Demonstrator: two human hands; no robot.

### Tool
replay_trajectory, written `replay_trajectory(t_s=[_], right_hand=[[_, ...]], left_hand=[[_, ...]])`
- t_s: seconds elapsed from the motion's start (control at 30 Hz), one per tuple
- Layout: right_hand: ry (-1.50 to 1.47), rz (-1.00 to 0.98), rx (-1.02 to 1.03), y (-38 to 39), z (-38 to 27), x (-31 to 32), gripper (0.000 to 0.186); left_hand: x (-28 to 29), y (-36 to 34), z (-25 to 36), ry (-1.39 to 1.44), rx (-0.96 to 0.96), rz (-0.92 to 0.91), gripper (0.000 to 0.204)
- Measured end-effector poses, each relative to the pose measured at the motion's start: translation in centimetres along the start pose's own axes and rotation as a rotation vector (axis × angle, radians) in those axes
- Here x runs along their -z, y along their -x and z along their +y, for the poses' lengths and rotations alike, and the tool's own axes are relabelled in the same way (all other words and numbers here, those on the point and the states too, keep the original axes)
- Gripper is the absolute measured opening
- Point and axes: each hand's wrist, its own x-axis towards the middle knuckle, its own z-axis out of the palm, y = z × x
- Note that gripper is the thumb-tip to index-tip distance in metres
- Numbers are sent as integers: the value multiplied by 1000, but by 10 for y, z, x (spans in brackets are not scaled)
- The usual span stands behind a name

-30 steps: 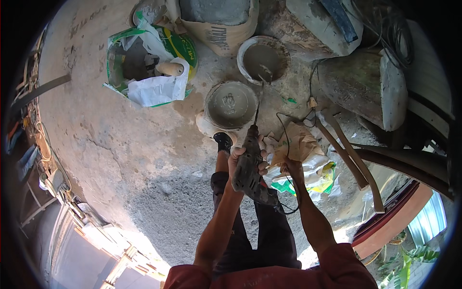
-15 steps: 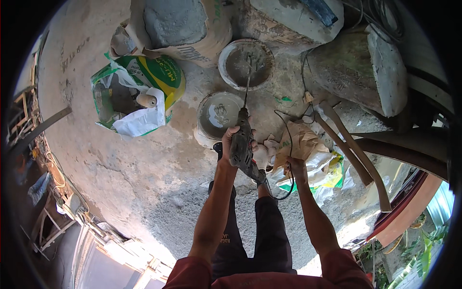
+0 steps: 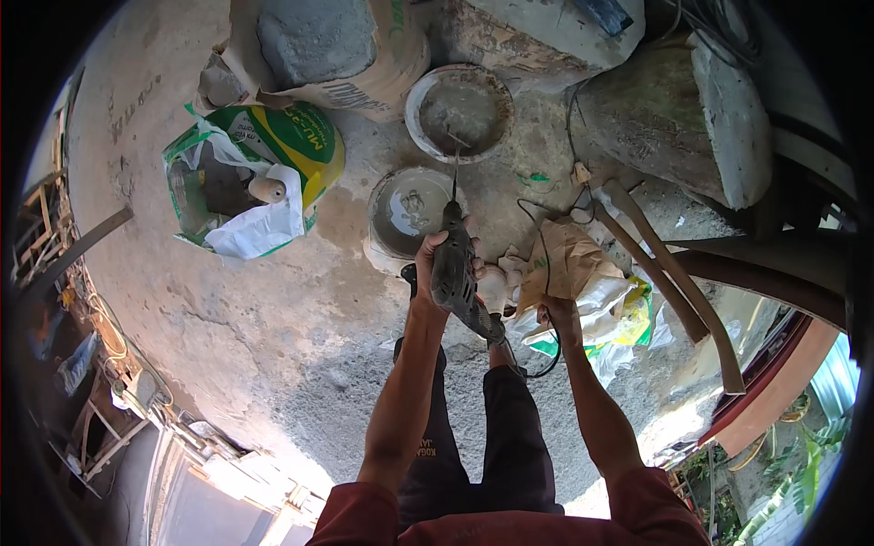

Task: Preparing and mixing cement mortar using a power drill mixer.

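My left hand (image 3: 435, 264) is closed around the body of a dark power drill (image 3: 451, 278). A thin mixing rod (image 3: 454, 173) runs from the drill toward a round bucket of wet grey mix (image 3: 416, 100). The rod's small crosspiece shows over the near side of that mix. A second bucket (image 3: 375, 196), holding grey liquid, stands just left of the drill's front end. My right hand (image 3: 563, 314) pinches the drill's black power cord (image 3: 548, 259) beside a crumpled brown paper bag (image 3: 569, 259).
An opened green and white sack (image 3: 314, 150) lies at left, with a paper sack of grey powder (image 3: 401, 55) behind it. A large stump-like block (image 3: 655, 127) stands at far right. Two curved wooden strips (image 3: 669, 273) lie by the torn bags.
The mixing rod's end has come up and back from the middle of the far bucket's mix, so its crosspiece now shows. Both hands keep their grips.
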Motion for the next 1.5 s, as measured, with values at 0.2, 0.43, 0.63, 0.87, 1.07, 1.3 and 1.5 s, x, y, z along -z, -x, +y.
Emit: replay_trajectory(t_s=[0.2,0.43,0.63,0.87,1.07,1.3,1.5], right_hand=[[792,74,-120,-20,-6,-12,43],[-300,-45,-179,-134,-155,-81,40],[-790,-129,-562,-215,-203,-150,15],[-662,-59,-399,-237,-221,-115,15],[-407,13,-317,-198,-215,-130,20],[60,102,177,-158,-155,-113,33],[-229,-84,-175,28,-123,-86,47]], left_hand=[[0,11,-2,-146,4,113,56],[0,23,-6,-332,5,206,64],[-10,32,2,-332,137,379,57],[-17,112,-28,-556,95,145,32],[-17,111,-11,-370,-67,272,35],[2,109,-1,75,-188,-45,61],[-14,124,-8,273,-226,-326,62]])
